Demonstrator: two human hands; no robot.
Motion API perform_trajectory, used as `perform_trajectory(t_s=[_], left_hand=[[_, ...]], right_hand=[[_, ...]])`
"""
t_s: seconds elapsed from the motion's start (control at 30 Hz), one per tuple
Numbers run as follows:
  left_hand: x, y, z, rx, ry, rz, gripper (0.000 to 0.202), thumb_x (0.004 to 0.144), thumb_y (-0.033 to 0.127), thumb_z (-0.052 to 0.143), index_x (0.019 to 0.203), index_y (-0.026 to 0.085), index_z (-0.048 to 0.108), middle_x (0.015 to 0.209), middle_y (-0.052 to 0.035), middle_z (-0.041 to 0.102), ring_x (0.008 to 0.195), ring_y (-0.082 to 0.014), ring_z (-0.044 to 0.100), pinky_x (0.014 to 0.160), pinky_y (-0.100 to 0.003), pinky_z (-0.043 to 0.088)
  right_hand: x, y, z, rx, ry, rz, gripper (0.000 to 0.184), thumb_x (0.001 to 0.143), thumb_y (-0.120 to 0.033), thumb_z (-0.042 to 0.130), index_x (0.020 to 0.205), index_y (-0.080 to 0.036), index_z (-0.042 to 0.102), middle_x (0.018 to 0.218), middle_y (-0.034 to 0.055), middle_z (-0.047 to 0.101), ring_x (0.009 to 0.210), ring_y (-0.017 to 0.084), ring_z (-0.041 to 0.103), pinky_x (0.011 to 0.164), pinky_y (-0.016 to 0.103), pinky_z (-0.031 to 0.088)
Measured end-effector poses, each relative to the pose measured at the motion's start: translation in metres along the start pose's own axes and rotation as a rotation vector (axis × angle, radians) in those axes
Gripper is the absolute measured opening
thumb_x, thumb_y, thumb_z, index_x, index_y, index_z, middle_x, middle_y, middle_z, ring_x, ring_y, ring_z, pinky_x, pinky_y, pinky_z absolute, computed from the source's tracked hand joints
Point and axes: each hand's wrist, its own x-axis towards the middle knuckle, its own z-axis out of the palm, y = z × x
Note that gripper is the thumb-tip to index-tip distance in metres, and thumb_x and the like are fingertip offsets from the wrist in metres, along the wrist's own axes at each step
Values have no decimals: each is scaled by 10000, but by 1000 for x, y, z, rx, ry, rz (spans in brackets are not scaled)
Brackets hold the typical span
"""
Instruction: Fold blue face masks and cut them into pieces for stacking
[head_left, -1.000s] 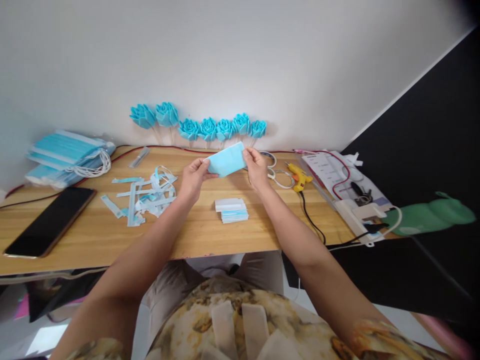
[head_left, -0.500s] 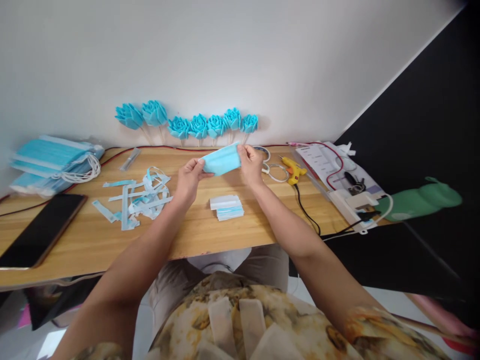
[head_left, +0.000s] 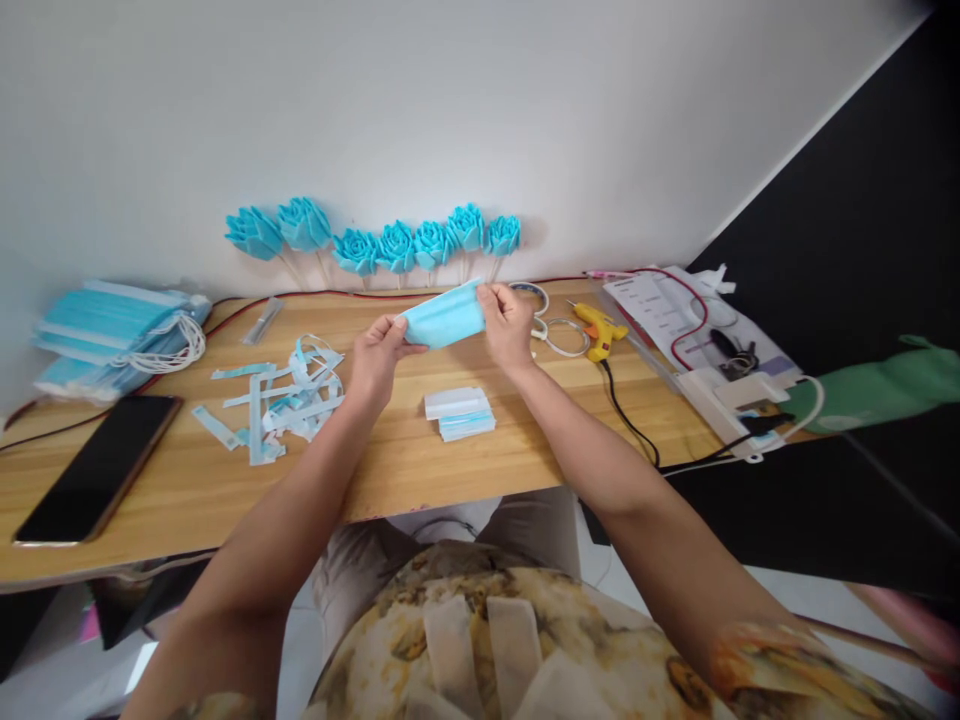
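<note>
A light-blue piece of face mask fabric is stretched between my two hands above the table, its right end a little higher. My left hand pinches its left end between thumb and fingers. On the opposite end, my right hand is closed in the same way. Below them on the wood lies a small stack of folded blue and white mask pieces. Cut mask strips and ear loops are heaped beside my left forearm.
Several blue fabric flowers on sticks lean against the wall. Right of my hands are a yellow glue gun with its cord, scissors and a white power strip. Leftward lie a phone and packed face masks.
The view has shifted slightly, so things at the sides sit a little differently. Both hands keep hold of the mask fabric, nearly unmoved.
</note>
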Motion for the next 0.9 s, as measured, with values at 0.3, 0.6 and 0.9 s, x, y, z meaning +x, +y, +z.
perform_trajectory(t_s=[0.3, 0.6, 0.9], left_hand=[[-3, 36, 1, 420, -60, 333, 557, 683, 299, 882, 1190, 217, 666, 1271, -93, 689, 1240, -264, 615, 1117, -381, 418], [-7, 37, 0, 348, -148, 106, 215, 684, 327, 847, 740, 150, 738, 687, -5, 675, 677, -176, 636, 663, -276, 507], [4, 34, -3, -98, 135, 82, 523, 503, 539, 943, 791, 168, 713, 745, -6, 724, 657, -154, 664, 651, -278, 560]], right_hand=[[-7, -24, -7, -129, -325, -151, 362, 971, -518, 539, 915, -221, 740, 806, 33, 686, 768, 167, 602, 807, 312, 437], [-7, -40, 6, 61, -534, -121, 366, 871, -537, 699, 1103, -256, 727, 916, 33, 720, 936, 215, 677, 873, 346, 495], [-6, -24, 34, 225, -839, 213, 403, 794, -513, 739, 1011, -173, 746, 934, 30, 747, 832, 188, 658, 736, 295, 485]])
